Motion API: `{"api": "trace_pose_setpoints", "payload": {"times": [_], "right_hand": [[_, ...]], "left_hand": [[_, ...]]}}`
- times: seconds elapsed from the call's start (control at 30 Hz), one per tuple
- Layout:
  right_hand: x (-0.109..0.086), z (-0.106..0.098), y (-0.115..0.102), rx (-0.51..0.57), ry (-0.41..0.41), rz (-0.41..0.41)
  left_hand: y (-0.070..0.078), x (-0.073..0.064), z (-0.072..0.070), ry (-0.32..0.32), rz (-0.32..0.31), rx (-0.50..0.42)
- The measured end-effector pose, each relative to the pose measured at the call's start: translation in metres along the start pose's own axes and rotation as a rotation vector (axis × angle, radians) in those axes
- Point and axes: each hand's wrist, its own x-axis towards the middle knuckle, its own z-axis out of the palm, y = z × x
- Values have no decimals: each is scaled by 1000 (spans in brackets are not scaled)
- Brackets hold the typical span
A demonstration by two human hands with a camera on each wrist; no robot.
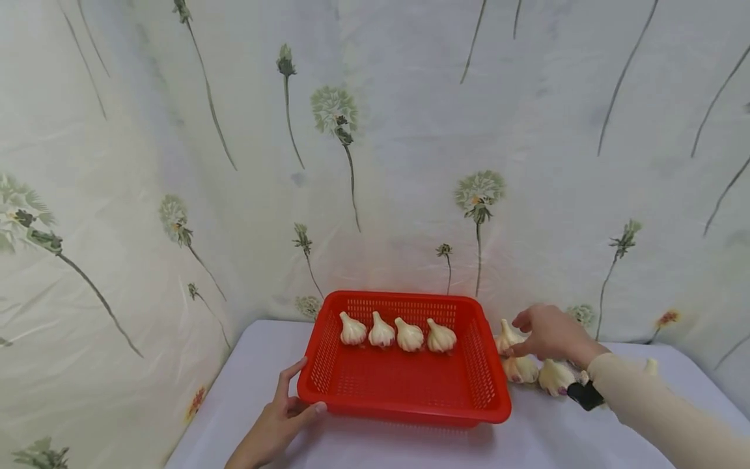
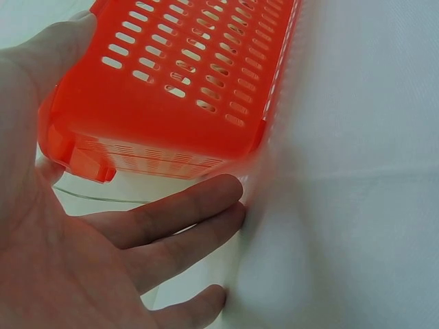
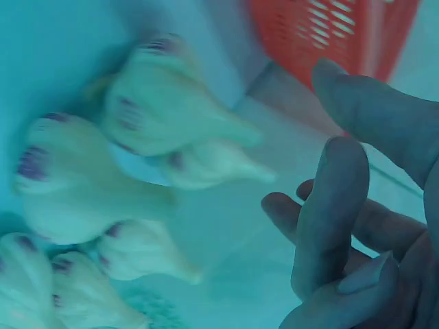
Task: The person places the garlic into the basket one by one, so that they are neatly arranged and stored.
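Observation:
A red plastic basket [image 1: 404, 413] holds several garlic bulbs [image 1: 381, 332] in a row along its back side. My left hand [image 1: 275, 417] rests at its front left corner, thumb on the front rim and index finger on the left rim; in the left wrist view the other fingers [image 2: 185, 243] extend loosely below the corner. Above more garlic bulbs [image 1: 556, 376] right of the basket is my right hand [image 1: 553, 332]. In the right wrist view its thumb and fingers [image 3: 333, 205] are apart with nothing between them, and the loose bulbs [image 3: 161, 103] lie beside them.
The basket stands on a white-covered table [image 1: 258, 355]. A pale curtain [image 1: 404, 163] printed with dandelions hangs right behind the table and along its left side. A dark band [image 1: 586, 394] is on the right wrist, close to the loose garlic.

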Motion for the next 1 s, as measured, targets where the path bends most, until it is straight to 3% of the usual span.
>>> {"api": "trace_pose_setpoints", "payload": {"times": [0.17,0.3,0.47,0.8,0.9,1.0], "right_hand": [[-9,24,14,-110,21,6],[-12,38,25,-124,25,5],[-13,51,37,-133,88,-12],[-19,69,40,-227,253,-104],[-20,71,37,-232,268,-110],[-20,72,35,-207,231,-89]], "left_hand": [[0,1,0,-4,17,-10],[0,1,0,0,10,-4],[0,0,1,3,3,-5],[2,-1,1,-1,-12,3],[3,-1,1,-5,-20,6],[4,-2,1,-12,-29,1]]}}
